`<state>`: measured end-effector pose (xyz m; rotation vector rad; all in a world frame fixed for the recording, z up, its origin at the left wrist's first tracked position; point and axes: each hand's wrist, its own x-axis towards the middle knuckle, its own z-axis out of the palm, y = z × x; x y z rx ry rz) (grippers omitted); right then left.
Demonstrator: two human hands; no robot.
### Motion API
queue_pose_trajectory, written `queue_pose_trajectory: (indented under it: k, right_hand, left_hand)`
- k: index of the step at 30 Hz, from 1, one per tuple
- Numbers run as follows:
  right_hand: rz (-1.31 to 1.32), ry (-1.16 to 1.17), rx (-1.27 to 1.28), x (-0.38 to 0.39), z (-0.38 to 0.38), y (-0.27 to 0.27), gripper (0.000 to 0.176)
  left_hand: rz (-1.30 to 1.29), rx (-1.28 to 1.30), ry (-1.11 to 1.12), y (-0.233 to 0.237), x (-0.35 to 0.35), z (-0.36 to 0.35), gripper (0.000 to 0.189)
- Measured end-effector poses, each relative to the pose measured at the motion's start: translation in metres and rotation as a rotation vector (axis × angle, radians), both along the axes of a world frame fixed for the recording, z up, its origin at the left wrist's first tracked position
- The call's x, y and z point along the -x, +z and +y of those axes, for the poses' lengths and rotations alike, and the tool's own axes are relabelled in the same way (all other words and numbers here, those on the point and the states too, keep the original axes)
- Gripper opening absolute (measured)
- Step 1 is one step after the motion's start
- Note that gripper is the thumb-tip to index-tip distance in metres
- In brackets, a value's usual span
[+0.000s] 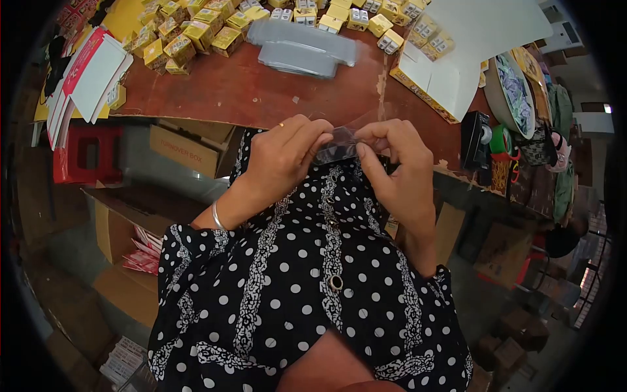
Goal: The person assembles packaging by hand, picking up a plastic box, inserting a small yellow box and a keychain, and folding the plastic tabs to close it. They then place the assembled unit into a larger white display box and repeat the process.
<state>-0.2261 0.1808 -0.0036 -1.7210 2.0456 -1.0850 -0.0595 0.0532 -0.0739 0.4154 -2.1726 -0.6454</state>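
Between my two hands is a small clear plastic piece (337, 147), held in front of my body at the table's front edge. My left hand (287, 149) pinches its left side, fingers curled. On the right side my right hand (397, 157) grips it between thumb and forefinger. Beyond them on the red-brown table (215, 91) lies a stack of flat clear plastic sleeves (300, 55). Many small yellow boxes (199, 34) are heaped at the far left and along the back.
An open white and yellow display box (434, 78) stands at the back right. Beside it are a black tape dispenser (475, 140), green tape (499, 140) and a round basin (513, 91). Printed cards (91, 72) lie far left. Below are a red stool (88, 153) and cartons (186, 147).
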Motion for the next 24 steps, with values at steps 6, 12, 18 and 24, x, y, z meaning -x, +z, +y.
queue_pose_trajectory:
  k: [6,12,18,24]
  right_hand:
    - [-0.531,0.233,-0.402,0.026,-0.006,-0.010,0.039]
    - [-1.114,0.360,-0.502,0.028,-0.007,-0.023,0.061]
    - [-1.190,0.379,-0.445,0.016,-0.006,-0.033,0.058]
    - [-0.694,-0.126,0.255,0.041,0.002,-0.014,0.020]
  left_hand:
    - [0.005,0.070,-0.042,-0.004,0.001,-0.013,0.021]
    - [-0.185,0.145,-0.049,0.010,-0.005,-0.013,0.057]
    - [-0.369,0.183,-0.018,-0.003,-0.014,0.004,0.071]
    - [-0.107,-0.305,-0.109,-0.011,-0.017,0.001,0.038]
